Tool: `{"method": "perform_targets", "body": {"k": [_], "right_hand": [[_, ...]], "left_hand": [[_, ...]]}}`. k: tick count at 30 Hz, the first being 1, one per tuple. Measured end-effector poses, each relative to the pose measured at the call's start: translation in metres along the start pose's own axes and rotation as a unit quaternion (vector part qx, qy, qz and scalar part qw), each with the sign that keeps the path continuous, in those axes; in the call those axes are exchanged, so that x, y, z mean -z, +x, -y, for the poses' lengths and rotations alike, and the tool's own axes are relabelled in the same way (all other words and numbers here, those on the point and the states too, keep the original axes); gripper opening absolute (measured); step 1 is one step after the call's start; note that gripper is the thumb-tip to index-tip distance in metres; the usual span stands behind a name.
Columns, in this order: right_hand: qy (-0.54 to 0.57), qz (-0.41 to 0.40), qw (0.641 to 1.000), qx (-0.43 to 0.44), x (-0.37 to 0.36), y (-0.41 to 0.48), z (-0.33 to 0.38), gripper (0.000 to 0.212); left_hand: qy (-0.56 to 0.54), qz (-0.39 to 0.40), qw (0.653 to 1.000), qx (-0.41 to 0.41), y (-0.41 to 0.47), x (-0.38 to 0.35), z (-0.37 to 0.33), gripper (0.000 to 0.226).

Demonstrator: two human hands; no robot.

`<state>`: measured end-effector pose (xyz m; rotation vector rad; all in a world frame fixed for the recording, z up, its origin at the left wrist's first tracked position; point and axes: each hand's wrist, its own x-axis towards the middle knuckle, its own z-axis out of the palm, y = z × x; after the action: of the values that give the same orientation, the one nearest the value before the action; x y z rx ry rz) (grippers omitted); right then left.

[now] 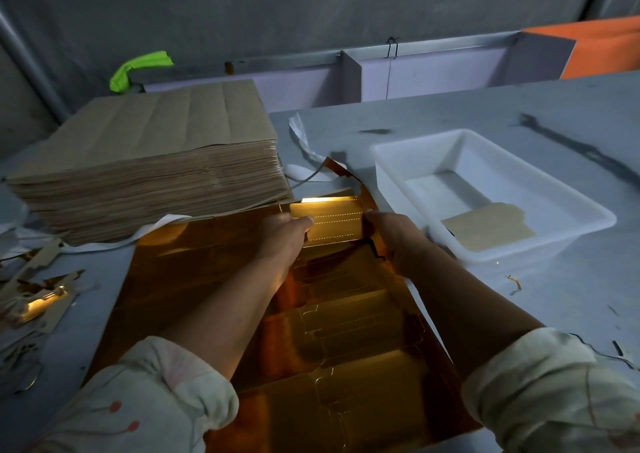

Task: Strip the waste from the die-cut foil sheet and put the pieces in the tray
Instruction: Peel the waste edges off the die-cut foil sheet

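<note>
Working far end of sheet (173,262), laid gold side up on table (450,113), betw. stack (149,162) on L and tray (391,182) on R. Pinching L edge of piece (329,222) w/ L hand (284,236), thumb on top. Gripping R edge w/ R hand (391,234), fingers curled over; can't tell whether on piece alone or on waste border too. Looks like mid-release: piece raised off sheet and catching light, waste strip (343,175) curled up just behind it.

To do it well:
- Keep both pinches close to cut line, not mid-panel, to avoid creasing along perf rows.
- Pull slow and low, breaking nicks one at a time. Stop if foil starts to stretch or tear into piece.
- Pin rest of sheet w/ forearm or heel of hand if it drags.
- Once free, pass R into tray, onto done piece (488,226) lying there brown side up, edges squared.
- Drop border L w/ scraps (34,297), never in tray.

Prob. early in task: only one done piece in tray, several rows nearer body not yet stripped.
</note>
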<state>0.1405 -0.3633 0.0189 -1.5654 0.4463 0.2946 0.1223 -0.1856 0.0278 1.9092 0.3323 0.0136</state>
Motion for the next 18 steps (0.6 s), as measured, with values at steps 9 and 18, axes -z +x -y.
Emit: {"method": "perform_targets", "body": {"k": [9, 18], "right_hand": [[-0.043, -0.006, 0.997, 0.069, -0.006, 0.004, -0.005, 0.019], [-0.063, -0.01, 0.996, 0.062, -0.006, 0.009, -0.004, 0.019]], "left_hand": [[0.002, -0.013, 1.0, 0.004, 0.003, 0.013, 0.006, 0.016], [0.0, -0.027, 1.0, 0.015, 0.009, 0.028, 0.01, 0.011]]}}
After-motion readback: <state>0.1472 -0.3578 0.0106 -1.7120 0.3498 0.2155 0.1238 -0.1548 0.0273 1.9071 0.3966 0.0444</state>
